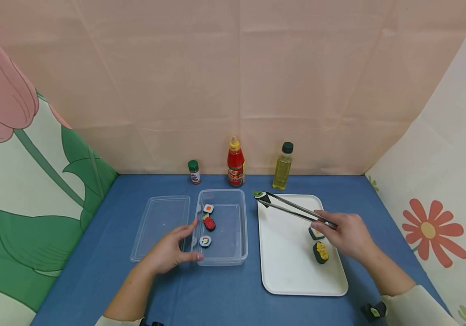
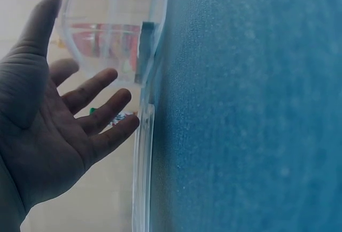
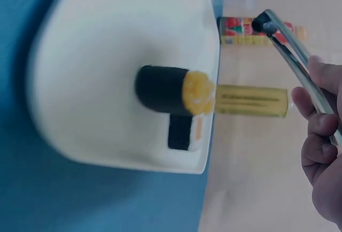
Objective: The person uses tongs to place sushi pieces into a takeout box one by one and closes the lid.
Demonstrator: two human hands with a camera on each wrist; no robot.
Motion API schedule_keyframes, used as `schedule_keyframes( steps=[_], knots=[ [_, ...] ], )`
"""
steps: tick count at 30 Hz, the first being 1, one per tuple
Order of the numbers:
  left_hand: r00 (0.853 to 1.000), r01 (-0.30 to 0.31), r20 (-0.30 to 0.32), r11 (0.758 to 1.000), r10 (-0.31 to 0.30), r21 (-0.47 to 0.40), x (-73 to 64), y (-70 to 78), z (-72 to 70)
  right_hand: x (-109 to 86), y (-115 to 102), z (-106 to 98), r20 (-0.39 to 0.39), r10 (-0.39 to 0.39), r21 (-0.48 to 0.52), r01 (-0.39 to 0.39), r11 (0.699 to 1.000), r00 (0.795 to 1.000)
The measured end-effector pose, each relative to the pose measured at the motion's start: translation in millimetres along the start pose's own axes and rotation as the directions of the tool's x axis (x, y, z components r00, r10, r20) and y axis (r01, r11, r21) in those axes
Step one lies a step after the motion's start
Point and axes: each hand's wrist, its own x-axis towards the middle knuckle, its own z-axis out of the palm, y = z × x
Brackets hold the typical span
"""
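Note:
My right hand point(image 1: 348, 233) grips metal tongs point(image 1: 294, 209), whose tips pinch a dark-wrapped sushi piece point(image 1: 263, 198) with green at its end. The piece is raised over the far left corner of a white tray point(image 1: 285, 267). On the tray's right side stand a sushi piece with yellow topping point(image 1: 321, 252) and another dark-wrapped piece point(image 3: 180, 132). My left hand point(image 1: 171, 249), fingers spread, is at the left side of a clear plastic container point(image 1: 230, 233); contact is hard to tell. Inside it are a white-and-orange roll point(image 1: 208, 208), a red-topped piece point(image 1: 209, 223) and a round roll point(image 1: 205, 241).
A clear lid point(image 1: 161, 222) lies flat left of the container. Along the back stand a small green-capped jar point(image 1: 194, 172), a red sauce bottle point(image 1: 236, 165) and an oil bottle point(image 1: 283, 167). Blue cloth point(image 1: 224, 299) covers the table.

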Motion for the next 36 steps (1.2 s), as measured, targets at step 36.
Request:
schedule_keyframes(
  steps=[36],
  knots=[
    [1.0, 0.012, -0.002, 1.0, -0.012, -0.004, 0.5, 0.9, 0.0, 68.9, -34.7, 40.1, 0.216, -0.116, 0.153, 0.084, 0.985, 0.969]
  ],
)
